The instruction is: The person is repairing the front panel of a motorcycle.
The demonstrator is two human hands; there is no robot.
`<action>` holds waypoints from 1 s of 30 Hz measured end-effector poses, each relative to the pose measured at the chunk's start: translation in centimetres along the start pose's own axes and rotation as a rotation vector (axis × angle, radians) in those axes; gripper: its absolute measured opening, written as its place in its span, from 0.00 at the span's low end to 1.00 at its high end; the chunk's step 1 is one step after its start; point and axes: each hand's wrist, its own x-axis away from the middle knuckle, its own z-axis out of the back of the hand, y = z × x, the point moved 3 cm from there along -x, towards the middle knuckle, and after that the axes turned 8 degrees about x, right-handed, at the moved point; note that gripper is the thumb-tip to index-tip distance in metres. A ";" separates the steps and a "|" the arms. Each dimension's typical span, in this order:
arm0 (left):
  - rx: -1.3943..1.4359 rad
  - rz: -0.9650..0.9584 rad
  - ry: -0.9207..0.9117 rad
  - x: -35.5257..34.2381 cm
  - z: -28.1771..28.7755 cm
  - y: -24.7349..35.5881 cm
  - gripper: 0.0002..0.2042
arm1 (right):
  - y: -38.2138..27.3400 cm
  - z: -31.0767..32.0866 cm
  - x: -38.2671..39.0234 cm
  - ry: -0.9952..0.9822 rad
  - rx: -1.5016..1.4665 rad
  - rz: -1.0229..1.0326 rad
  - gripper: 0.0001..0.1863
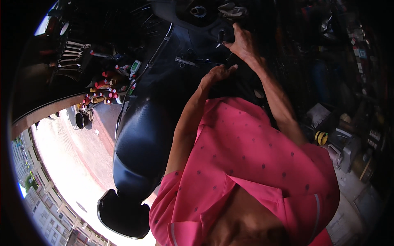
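Observation:
I lean over a dark scooter with a long black seat (143, 127). My right hand (243, 44) is at the inner side of its front panel (184, 14), index finger and thumb spread apart. Beside that thumb, a small bright key-like piece (220, 44) sticks out of a dark fitting. Lower and to the left is my left hand (219, 74), its thumb stretched toward the right. Its other fingers are lost in shadow, so any hold is hidden. A slim silver tool (185, 61) lies left of my hands, near a small ring (182, 65).
Several wrenches (73, 54) hang in a row at the far left. Several red-capped bottles (102, 91) and a green-and-white bottle (134, 69) stand left of the scooter. A rear top box (123, 213) sits behind the seat. Yellow rolls (321, 137) lie among clutter at right.

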 end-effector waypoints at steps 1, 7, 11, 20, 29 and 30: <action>0.056 0.001 -0.001 -0.4 0.5 -0.5 0.39 | -0.5 0.2 -0.1 0.018 0.031 0.009 0.32; 0.179 -0.186 -0.108 2.0 1.4 0.4 0.37 | 0.4 0.2 0.0 0.054 0.105 0.039 0.32; 0.020 -0.041 0.061 1.1 -0.1 -0.4 0.39 | 0.2 0.0 0.4 0.082 0.126 0.068 0.33; -0.387 -0.381 0.044 1.4 -5.0 1.6 0.34 | -0.8 1.3 0.5 0.005 -0.014 -0.137 0.28; -0.320 -0.402 0.087 2.0 -3.8 2.4 0.36 | -1.0 1.5 0.4 -0.024 0.002 -0.154 0.28; -0.231 -0.248 0.013 1.9 -2.9 2.2 0.37 | -1.1 1.5 0.4 -0.026 0.011 -0.148 0.28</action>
